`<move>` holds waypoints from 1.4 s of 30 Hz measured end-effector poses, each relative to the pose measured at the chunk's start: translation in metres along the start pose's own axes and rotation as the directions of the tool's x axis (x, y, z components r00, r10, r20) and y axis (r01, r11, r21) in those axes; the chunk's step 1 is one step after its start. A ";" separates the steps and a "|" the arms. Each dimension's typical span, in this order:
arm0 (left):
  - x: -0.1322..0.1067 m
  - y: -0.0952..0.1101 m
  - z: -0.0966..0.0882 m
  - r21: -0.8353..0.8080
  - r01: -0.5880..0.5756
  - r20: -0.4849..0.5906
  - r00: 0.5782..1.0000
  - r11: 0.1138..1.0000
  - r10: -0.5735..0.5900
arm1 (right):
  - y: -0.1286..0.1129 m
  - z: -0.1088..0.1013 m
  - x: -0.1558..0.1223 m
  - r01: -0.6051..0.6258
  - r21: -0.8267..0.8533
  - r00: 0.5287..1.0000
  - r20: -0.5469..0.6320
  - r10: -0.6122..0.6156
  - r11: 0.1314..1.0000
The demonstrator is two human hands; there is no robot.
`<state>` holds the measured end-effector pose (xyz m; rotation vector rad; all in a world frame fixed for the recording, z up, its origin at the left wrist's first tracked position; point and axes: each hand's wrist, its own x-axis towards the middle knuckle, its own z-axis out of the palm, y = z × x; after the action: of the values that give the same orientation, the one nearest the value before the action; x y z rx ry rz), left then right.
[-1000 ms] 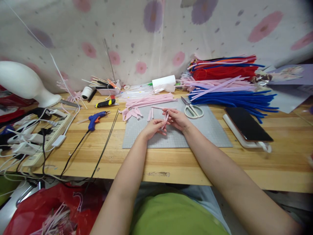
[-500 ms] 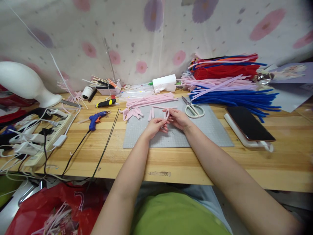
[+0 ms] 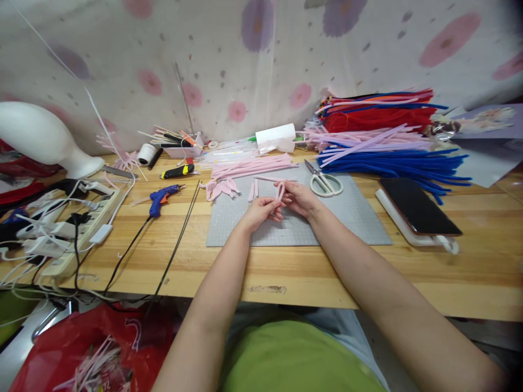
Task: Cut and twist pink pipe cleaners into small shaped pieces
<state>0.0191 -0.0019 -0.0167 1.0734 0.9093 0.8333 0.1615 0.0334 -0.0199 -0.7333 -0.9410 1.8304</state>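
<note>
Between my two hands a pink pipe cleaner [image 3: 280, 190] is bent into a narrow upright loop. My left hand [image 3: 263, 211] pinches its lower end between thumb and forefinger. From the other side, my right hand [image 3: 300, 200] has its fingers closed on the loop's right edge. Both hands are just above the grey cutting mat [image 3: 229, 228]. Short folded pink pieces [image 3: 254, 190] lie on the mat beyond my left hand, and a pink petal-shaped cluster [image 3: 220, 189] is farther left. Scissors [image 3: 324, 181] with pale handles rest on the mat to the right.
Bundles of blue pipe cleaners [image 3: 392, 169] and pink pipe cleaners [image 3: 253, 165] lie at the back. A phone [image 3: 419, 207] is on the right. Leftward are a blue glue gun [image 3: 160, 200], a yellow-black cutter [image 3: 177, 171], thin rods [image 3: 180, 234] and a corded power strip [image 3: 96, 223].
The pink loop now stands a little more open and upright between my fingers. Both hands stay in nearly the same place, and the view has shifted only slightly.
</note>
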 end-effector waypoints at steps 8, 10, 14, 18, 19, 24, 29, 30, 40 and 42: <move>0.000 0.000 -0.003 -0.008 -0.004 0.007 1.000 1.000 0.004 | 0.000 0.000 0.000 0.024 -0.036 1.000 0.014 -0.024 0.999; 0.000 -0.001 -0.003 -0.006 -0.009 0.011 1.000 1.000 0.009 | 0.001 0.001 0.001 0.051 -0.041 0.999 0.001 -0.051 0.998; 0.000 0.000 -0.001 0.002 0.000 0.011 1.000 1.000 0.000 | 0.003 0.001 0.003 0.055 -0.034 0.998 -0.010 -0.055 0.998; 0.000 0.001 0.000 0.004 0.006 -0.002 1.000 1.000 -0.006 | 0.003 0.001 0.002 0.053 -0.030 0.998 -0.023 -0.053 0.998; 0.000 0.001 0.000 0.006 0.008 -0.005 1.000 1.000 -0.008 | 0.003 0.001 0.003 0.057 -0.026 0.998 -0.027 -0.058 0.998; 0.000 0.001 0.000 0.014 0.012 -0.002 1.000 1.000 -0.012 | 0.003 0.001 0.004 0.078 -0.004 0.996 -0.047 -0.078 0.997; 0.000 0.000 -0.001 0.033 0.023 -0.005 1.000 0.999 -0.023 | 0.003 0.002 0.003 0.110 0.001 0.993 -0.051 -0.110 0.994; -0.001 0.001 -0.001 0.033 0.027 -0.002 1.000 0.999 -0.027 | 0.003 0.003 0.003 0.116 0.001 0.992 -0.051 -0.116 0.993; 0.001 0.000 0.001 -0.001 0.036 -0.061 0.997 0.999 -0.036 | 0.004 0.012 0.007 0.144 -0.095 0.979 -0.128 -0.156 0.985; 0.002 -0.001 0.002 -0.018 0.018 -0.094 0.995 1.000 -0.020 | 0.004 0.011 0.006 0.106 -0.105 0.987 -0.106 -0.117 0.989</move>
<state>0.0220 -0.0013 -0.0177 1.0157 0.9878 0.8801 0.1482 0.0345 -0.0177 -0.8194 -0.9848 1.6371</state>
